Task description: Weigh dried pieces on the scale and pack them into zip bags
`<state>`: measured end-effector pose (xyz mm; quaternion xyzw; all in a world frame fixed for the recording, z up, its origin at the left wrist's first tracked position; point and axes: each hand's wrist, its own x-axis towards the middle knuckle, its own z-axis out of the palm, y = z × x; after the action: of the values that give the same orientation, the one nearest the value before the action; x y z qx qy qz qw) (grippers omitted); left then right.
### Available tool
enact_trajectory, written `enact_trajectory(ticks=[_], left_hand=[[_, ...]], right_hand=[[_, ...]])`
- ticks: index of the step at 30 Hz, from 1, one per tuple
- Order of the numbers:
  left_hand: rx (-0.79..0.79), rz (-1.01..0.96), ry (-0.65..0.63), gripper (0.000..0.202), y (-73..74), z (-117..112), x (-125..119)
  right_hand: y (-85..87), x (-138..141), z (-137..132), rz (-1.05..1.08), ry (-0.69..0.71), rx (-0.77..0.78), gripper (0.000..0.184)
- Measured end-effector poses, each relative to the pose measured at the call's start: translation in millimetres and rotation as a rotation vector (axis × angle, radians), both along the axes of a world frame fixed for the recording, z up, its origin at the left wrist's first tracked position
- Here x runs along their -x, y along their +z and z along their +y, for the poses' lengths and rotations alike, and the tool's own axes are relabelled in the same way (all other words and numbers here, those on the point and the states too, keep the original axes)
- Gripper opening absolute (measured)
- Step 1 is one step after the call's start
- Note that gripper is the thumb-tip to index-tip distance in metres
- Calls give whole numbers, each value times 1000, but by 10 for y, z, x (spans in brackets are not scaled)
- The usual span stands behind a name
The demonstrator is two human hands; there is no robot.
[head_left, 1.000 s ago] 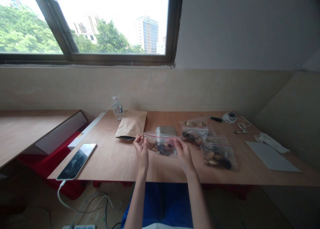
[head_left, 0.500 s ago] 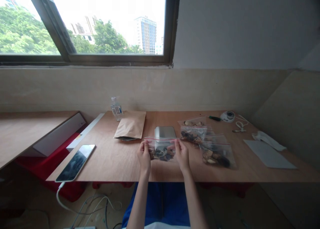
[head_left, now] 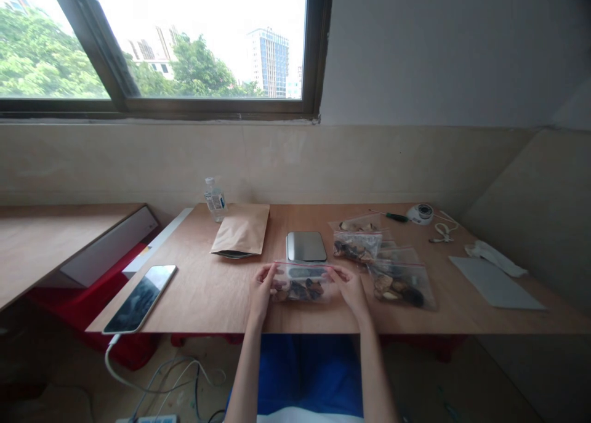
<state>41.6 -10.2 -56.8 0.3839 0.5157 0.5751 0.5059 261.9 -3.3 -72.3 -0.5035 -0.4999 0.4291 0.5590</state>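
Observation:
A clear zip bag [head_left: 302,284] with a red seal strip, holding dark and tan dried slices, lies near the front edge of the wooden table [head_left: 207,294]. My left hand [head_left: 261,290] pinches its left end and my right hand [head_left: 351,287] pinches its right end, both at the seal strip. Just behind the bag sits a flat silver scale [head_left: 305,246].
Two more filled zip bags [head_left: 401,282] [head_left: 357,245] lie to the right, a brown paper pouch [head_left: 241,231] and small water bottle [head_left: 215,199] at the back left. A phone [head_left: 141,298] on a cable rests at the left edge; white sheets [head_left: 496,282], a screwdriver [head_left: 392,216] far right.
The bag came off the scale's near side toward the table's front edge. Both hands shifted from lying on it to pinching the two ends of its seal strip.

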Motion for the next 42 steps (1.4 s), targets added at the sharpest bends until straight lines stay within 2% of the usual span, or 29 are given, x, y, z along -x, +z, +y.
enact_trajectory(ticks=[3,8,15,23,28,32,36,42], left_hand=[[-23,39,-15,43,-9,-15,-4],[-27,87,0,42,-30,-6,-43],[-91,117,80,42,-59,19,-65],[-67,160,35,39,-1,-17,-66],[-136,178,56,37,-22,25,-58],[-59,137,48,40,-42,22,-39],[-20,127,64,42,-25,12,-13],[-82,158,38,39,-43,26,7]], right_hand=[[-14,-20,5,-64,-3,-19,43],[-57,-15,47,-178,-125,-111,40],[-41,57,14,-121,-238,-147,31],[-99,47,-11,-104,-251,-168,28],[-146,9,28,-61,-219,-118,33],[-213,22,46,-49,-237,-95,37],[-188,51,33,-67,-260,-130,36],[-159,59,50,-138,-313,-181,33]])
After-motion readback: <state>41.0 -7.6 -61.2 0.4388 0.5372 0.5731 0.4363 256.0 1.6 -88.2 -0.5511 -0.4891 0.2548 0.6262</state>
